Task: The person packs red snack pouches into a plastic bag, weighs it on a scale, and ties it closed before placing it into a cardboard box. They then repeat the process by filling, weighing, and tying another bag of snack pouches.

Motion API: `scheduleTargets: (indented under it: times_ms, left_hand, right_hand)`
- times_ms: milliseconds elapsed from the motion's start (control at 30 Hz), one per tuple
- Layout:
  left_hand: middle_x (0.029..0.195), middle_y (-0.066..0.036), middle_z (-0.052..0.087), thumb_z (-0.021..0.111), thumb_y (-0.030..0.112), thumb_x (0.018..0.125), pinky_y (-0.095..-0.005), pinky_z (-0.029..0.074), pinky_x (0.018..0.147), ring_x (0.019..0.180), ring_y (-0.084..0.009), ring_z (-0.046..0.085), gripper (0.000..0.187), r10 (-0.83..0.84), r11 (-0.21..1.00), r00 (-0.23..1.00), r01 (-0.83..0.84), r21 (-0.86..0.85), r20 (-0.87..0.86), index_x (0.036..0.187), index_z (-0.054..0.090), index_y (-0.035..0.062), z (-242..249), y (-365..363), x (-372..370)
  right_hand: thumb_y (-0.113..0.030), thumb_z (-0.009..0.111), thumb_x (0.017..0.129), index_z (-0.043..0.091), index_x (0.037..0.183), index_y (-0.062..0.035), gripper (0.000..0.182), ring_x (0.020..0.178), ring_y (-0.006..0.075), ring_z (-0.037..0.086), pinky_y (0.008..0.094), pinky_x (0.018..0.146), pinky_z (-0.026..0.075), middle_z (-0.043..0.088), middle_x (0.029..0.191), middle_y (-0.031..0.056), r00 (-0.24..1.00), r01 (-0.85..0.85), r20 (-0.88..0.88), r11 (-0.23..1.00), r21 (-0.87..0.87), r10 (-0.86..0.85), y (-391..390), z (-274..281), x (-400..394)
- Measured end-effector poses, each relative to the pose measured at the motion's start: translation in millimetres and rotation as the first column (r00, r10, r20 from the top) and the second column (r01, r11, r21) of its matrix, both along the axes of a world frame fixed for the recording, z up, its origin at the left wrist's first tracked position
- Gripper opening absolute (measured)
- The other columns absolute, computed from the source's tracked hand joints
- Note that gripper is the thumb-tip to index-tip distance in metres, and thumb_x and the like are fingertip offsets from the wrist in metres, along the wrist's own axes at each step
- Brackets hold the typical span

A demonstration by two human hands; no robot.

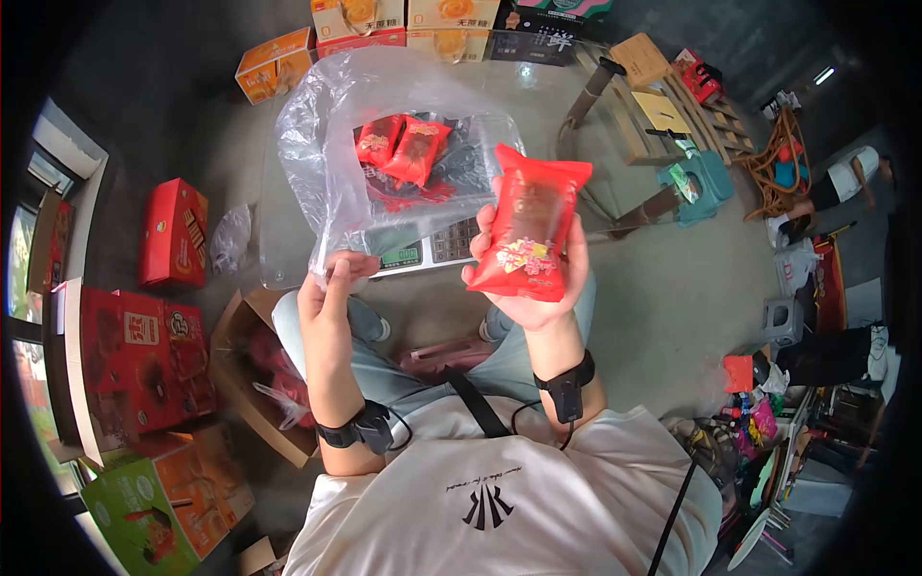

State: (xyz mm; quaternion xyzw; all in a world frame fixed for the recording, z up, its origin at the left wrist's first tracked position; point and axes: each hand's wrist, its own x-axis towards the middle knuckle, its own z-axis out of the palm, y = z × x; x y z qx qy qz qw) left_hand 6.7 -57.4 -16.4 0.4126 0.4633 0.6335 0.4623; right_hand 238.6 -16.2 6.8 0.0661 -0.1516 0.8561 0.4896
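Observation:
My right hand [552,298] is closed around a red snack packet [531,226] with gold lettering, held up to the right of a clear plastic bag [322,144]. The bag's near edge is pinched in my left hand [331,283], and its mouth gapes toward me. Inside the bag lie red packets [419,151] of the same kind, two of them plainly visible. Under the bag stands a digital scale [451,242] with a keypad and a lit green display; the bag covers most of its plate.
The scale rests on a glass table [288,245]. Boxes [451,14] line its far edge. A red box [175,233] and an open carton [235,360] stand at left. A wooden pallet [629,125] and teal stool [706,187] are at right. Another person [836,182] is farther right.

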Motion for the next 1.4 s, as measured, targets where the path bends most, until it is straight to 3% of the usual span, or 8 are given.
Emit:
scheduleTargets:
  times_ms: [267,400,467,900,1167,1233,1333,1400]
  left_hand:
    - [0.088,-0.009,0.064,0.052,0.014,0.095,-0.0318,0.045,0.085,0.086,-0.0171,0.061,0.017,0.157,0.982,0.986,-0.163,0.096,0.062,0.1,0.058,-0.0011,11.5,-7.5,4.3]
    - [0.087,-0.007,0.065,0.057,0.01,0.092,-0.0263,0.046,0.078,0.083,-0.0135,0.061,0.013,0.216,0.966,0.976,-0.215,0.141,0.005,0.1,0.059,-0.0008,18.1,-9.6,5.4]
    - [0.088,-0.005,0.065,0.06,0.008,0.091,-0.0233,0.046,0.075,0.083,-0.0117,0.061,0.012,0.235,0.962,0.971,-0.227,0.153,-0.034,0.1,0.059,-0.0007,22.1,-10.8,8.4]
    - [0.089,-0.004,0.062,0.058,0.002,0.089,-0.0201,0.042,0.071,0.077,-0.0073,0.054,0.009,0.327,0.938,0.92,-0.29,0.188,-0.215,0.098,0.058,-0.0019,27.8,-12.9,4.8]
    - [0.097,-0.011,0.054,0.052,0.0,0.087,-0.0276,0.042,0.078,0.089,-0.0195,0.054,0.015,0.562,0.819,0.657,-0.359,0.448,-0.502,0.098,0.062,-0.003,37.4,6.5,-22.9]
    - [0.111,-0.014,0.049,0.05,0.008,0.091,-0.0322,0.04,0.088,0.1,-0.0234,0.05,0.017,0.584,0.807,0.604,-0.357,0.47,-0.542,0.095,0.062,-0.0026,40.0,11.5,-33.0]
    - [0.133,-0.017,0.04,0.045,0.016,0.095,-0.0379,0.038,0.095,0.11,-0.0238,0.048,0.024,0.653,0.738,0.577,-0.336,0.586,-0.491,0.096,0.061,-0.0026,48.6,26.3,-39.3]
    - [0.136,-0.017,0.039,0.045,0.018,0.096,-0.0375,0.038,0.096,0.108,-0.0223,0.049,0.026,0.654,0.716,0.615,-0.314,0.624,-0.441,0.099,0.06,-0.0029,56.3,36.2,-43.4]
  right_hand:
    - [-0.044,0.052,0.092,0.037,0.134,-0.0042,0.06,0.101,0.0249,0.058,0.0386,0.084,0.048,0.054,0.117,0.0127,0.86,0.164,0.453,0.968,0.189,-0.234,8.9,-19.1,-8.7]
    - [-0.045,0.063,0.084,0.039,0.13,-0.0024,0.067,0.097,0.0289,0.059,0.0393,0.082,0.049,0.056,0.111,0.0148,0.116,0.135,0.526,0.538,0.832,-0.842,37.3,-20.3,-37.8]
    - [-0.041,0.068,0.079,0.039,0.129,-0.0018,0.07,0.097,0.0369,0.058,0.0429,0.082,0.048,0.056,0.108,0.0215,-0.473,-0.368,0.204,0.402,0.838,-0.857,51.2,-10.1,-48.6]
    - [-0.022,0.07,0.08,0.043,0.122,0.0039,0.056,0.105,0.0339,0.056,0.0406,0.09,0.046,0.05,0.119,0.023,-0.118,0.04,0.395,0.393,0.919,-0.911,140.2,-86.7,-85.3]
    - [-0.013,0.074,0.075,0.046,0.116,0.007,0.053,0.108,0.0356,0.046,0.0447,0.096,0.037,0.054,0.107,0.0188,-0.811,0.006,-0.204,-0.356,0.934,-0.548,50.0,-65.2,2.9]
    - [-0.015,0.072,0.077,0.054,0.105,0.0035,0.038,0.111,0.0335,0.044,0.0441,0.096,0.036,0.054,0.112,0.0172,-0.84,0.081,-0.097,-0.301,0.95,-0.533,56.0,-59.0,21.8]
    - [-0.014,0.067,0.083,0.059,0.078,-0.0011,0.015,0.11,0.0287,0.05,0.0389,0.093,0.039,0.054,0.122,0.0143,-0.465,0.121,0.389,0.379,0.918,-0.795,70.9,-55.4,48.1]
    - [-0.013,0.066,0.083,0.058,0.079,-0.0008,0.015,0.11,0.0276,0.051,0.0381,0.093,0.04,0.054,0.122,0.0153,-0.368,0.212,0.397,0.34,0.916,-0.841,78.9,-42.9,46.1]
